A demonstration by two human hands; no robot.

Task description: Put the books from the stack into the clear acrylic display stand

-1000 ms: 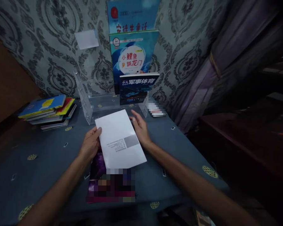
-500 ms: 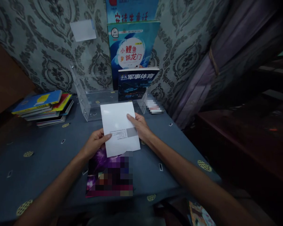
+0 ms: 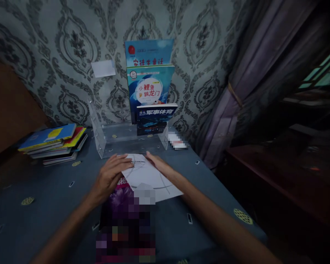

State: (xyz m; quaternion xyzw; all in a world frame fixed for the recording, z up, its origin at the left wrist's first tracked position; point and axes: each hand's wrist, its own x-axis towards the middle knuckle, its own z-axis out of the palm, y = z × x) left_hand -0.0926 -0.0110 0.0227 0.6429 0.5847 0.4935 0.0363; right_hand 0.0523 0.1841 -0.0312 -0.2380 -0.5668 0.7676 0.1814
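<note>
A white sheet of paper with faint curved grey lines and small print near its far edge is tilted between my hands. My left hand has its fingers over the sheet's far left edge. At the right edge, my right hand holds the sheet with the thumb pointing away from me; its other fingers are mostly hidden. Below the sheet a dark purple book lies on the table, its upper part covered and its cover partly pixelated.
A clear acrylic stand holds three books, a dark blue one in front, with a white label at its upper left. A stack of books lies left on the patterned blue tablecloth. A pixelated item sits right of the stand.
The sheet has swung to a flatter, skewed angle, and curved lines now show instead of the grey block. My left fingers have moved over its far edge. The view has tilted upward.
</note>
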